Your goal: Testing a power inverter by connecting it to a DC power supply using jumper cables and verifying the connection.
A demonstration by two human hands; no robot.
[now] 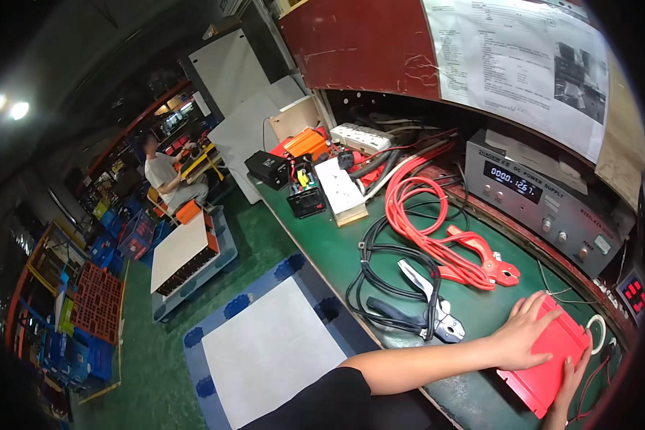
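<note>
Red box (552, 362) under both hands, clamps (437, 304) just beside.

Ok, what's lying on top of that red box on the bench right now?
Both hands rest on the red box: the left hand flat across its top, the right hand along its near edge. The surface beneath the palms is covered, so anything there cannot be seen.

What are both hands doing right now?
Left hand: open, flat on the red rectangular metal box.
Right hand: open, against the box's near edge.

Black short sleeve; bare forearms.
</note>
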